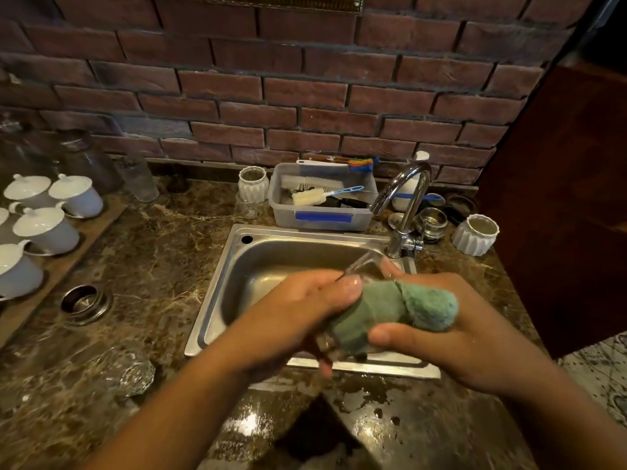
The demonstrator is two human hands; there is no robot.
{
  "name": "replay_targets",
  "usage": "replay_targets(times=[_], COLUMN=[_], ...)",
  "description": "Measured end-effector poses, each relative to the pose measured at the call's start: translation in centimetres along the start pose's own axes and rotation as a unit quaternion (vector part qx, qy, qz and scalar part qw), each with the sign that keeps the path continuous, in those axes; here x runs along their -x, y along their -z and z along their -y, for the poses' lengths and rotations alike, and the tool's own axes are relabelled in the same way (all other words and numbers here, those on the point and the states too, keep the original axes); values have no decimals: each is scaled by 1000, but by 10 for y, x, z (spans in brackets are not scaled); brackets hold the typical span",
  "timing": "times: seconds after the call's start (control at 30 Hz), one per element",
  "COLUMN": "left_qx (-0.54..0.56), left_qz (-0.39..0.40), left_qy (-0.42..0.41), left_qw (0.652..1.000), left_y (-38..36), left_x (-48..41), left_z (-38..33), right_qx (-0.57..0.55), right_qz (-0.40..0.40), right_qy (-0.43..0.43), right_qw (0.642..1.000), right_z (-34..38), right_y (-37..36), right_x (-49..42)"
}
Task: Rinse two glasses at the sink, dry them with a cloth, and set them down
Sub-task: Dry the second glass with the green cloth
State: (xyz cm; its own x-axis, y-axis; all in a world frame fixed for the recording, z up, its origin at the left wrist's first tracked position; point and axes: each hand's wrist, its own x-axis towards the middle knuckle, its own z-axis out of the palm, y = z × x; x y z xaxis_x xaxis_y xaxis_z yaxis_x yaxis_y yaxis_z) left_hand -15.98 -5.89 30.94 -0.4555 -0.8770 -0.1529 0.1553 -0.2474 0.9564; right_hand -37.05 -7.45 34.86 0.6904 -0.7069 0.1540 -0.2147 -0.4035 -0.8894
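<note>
A dark marble counter [163, 239] runs under a brick wall [305, 96], with a steel sink [237, 266] set into it and a chrome tap [405, 198] at its back right corner. Behind the sink sits a grey plastic tub [322, 218] of brushes; lidded white cups [47, 228] stand at far left. Over the basin, the left hand [305, 310] is wrapped around a clear glass [359, 266], which lies tilted across both hands. The right hand [451, 344] is closed on a green cloth [400, 310] that seems pushed into and around the glass, though the blur makes that hard to tell. A second glass [132, 371] lies on the counter, left of the sink.
</note>
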Motion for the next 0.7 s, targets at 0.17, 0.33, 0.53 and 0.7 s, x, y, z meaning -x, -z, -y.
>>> replay_targets(times=[0.17, 0.33, 0.53, 0.7], left_qx=[257, 347, 322, -22], left_qz=[237, 156, -80, -332], left_qy=[129, 109, 65, -87], left_qw=[928, 918, 941, 939], left_y=[7, 7, 0, 4], left_x=[8, 11, 22, 25], left_z=[13, 41, 73, 101], right_qx=[-183, -209, -297, -265], right_qz=[120, -44, -334, -362], right_qy=[-40, -99, -179, -252], right_qw=[975, 972, 877, 858], right_z=[-5, -31, -56, -67], right_y=[-6, -35, -91, -123], right_x=[-9, -20, -31, -40])
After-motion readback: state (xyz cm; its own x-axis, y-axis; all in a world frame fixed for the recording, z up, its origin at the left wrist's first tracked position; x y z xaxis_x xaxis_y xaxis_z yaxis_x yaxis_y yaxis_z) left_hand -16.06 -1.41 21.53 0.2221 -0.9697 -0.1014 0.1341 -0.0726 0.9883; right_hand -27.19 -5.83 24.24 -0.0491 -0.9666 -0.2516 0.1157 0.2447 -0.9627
